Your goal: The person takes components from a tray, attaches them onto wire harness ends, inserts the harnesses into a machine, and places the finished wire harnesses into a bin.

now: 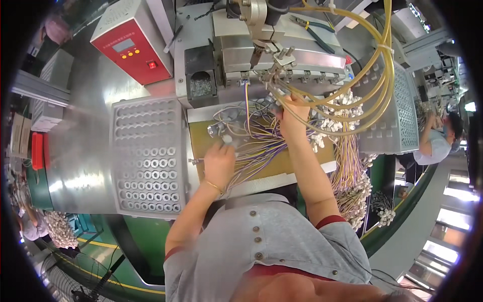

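The wires (262, 152) lie between the curled left hand (220, 163) and the right hand (293, 113), probably for easy reach, though I cannot tell whether either grasps anything.

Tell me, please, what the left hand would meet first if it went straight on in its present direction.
The left hand points forward, so it would probably first meet the small whitish part just in front of it. Depth is unclear; the two may already be touching.
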A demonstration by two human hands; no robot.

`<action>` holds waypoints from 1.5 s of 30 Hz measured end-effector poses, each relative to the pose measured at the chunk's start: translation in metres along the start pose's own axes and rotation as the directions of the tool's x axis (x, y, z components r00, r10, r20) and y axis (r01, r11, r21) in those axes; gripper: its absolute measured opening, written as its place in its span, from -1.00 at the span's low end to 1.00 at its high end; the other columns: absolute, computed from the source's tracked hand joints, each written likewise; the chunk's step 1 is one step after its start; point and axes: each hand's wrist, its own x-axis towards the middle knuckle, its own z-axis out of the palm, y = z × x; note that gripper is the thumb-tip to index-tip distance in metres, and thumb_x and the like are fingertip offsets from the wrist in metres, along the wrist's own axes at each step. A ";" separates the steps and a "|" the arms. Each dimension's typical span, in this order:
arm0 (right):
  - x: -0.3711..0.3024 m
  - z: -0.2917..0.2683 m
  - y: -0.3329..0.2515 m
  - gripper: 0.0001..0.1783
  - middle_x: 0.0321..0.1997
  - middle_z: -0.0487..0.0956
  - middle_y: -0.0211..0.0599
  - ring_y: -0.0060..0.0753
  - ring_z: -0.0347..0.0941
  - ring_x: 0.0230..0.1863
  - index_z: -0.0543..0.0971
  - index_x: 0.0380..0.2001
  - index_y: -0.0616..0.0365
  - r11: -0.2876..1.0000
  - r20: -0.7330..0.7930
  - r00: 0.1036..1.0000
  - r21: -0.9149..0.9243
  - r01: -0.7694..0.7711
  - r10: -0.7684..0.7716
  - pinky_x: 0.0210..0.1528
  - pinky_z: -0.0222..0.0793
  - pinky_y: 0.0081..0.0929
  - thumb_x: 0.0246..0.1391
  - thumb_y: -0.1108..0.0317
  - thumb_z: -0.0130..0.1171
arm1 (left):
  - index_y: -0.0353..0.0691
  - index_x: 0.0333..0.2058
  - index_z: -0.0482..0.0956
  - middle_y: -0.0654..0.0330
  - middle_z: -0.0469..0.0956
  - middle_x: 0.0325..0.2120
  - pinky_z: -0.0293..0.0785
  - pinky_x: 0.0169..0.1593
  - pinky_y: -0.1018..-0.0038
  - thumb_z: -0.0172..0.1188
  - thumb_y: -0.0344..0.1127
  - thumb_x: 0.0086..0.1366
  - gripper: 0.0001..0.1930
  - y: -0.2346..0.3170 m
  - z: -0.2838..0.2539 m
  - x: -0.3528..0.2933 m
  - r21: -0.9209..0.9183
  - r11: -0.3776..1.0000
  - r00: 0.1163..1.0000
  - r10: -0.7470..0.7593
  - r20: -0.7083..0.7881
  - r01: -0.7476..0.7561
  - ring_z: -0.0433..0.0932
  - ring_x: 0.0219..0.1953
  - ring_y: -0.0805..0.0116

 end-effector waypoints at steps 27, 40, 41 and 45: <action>-0.002 0.020 0.012 -0.87 -0.44 0.47 0.01 -0.18 0.48 -0.52 0.33 -0.40 0.41 0.950 0.067 0.997 0.313 0.023 -0.047 -0.47 0.45 -0.46 0.01 0.52 -0.16 | -0.20 -0.47 0.52 0.12 0.43 -0.62 0.36 -0.53 0.41 0.10 -0.45 -0.12 -0.85 0.013 -0.057 0.018 -0.052 0.999 0.987 0.016 0.158 -0.007 0.43 -0.59 0.16; -0.030 -0.013 -0.024 -0.86 -0.50 0.50 -0.22 -0.58 0.42 -0.59 0.48 -0.42 0.30 0.704 0.273 0.930 -0.610 0.364 -0.245 -0.61 0.28 -0.67 -0.09 0.46 0.03 | -0.30 -0.39 0.55 0.23 0.49 -0.59 0.30 -0.52 0.69 0.16 -0.54 -0.07 -0.82 0.006 -0.103 0.008 -0.304 0.921 0.968 -0.250 0.017 0.243 0.37 -0.62 0.60; -0.040 -0.013 -0.024 -0.84 -0.49 0.50 -0.21 -0.57 0.42 -0.57 0.47 -0.41 0.31 0.673 0.383 0.917 -0.651 0.350 -0.107 -0.59 0.28 -0.65 -0.11 0.46 0.04 | -0.30 -0.39 0.55 0.23 0.49 -0.59 0.30 -0.52 0.69 0.16 -0.54 -0.07 -0.82 0.006 -0.104 0.008 -0.296 0.921 0.965 -0.262 0.013 0.254 0.37 -0.62 0.60; -0.067 0.030 0.004 -0.90 -0.53 0.47 -0.21 -0.58 0.38 -0.51 0.43 -0.52 0.28 0.766 0.774 0.631 -0.377 0.520 -0.048 -0.49 0.31 -0.60 -0.19 0.48 0.06 | -0.23 -0.37 0.54 0.14 0.49 -0.55 0.36 -0.46 0.54 0.14 -0.52 -0.11 -0.77 0.001 -0.104 0.006 -0.427 0.850 0.936 -0.350 -0.019 0.309 0.45 -0.56 0.31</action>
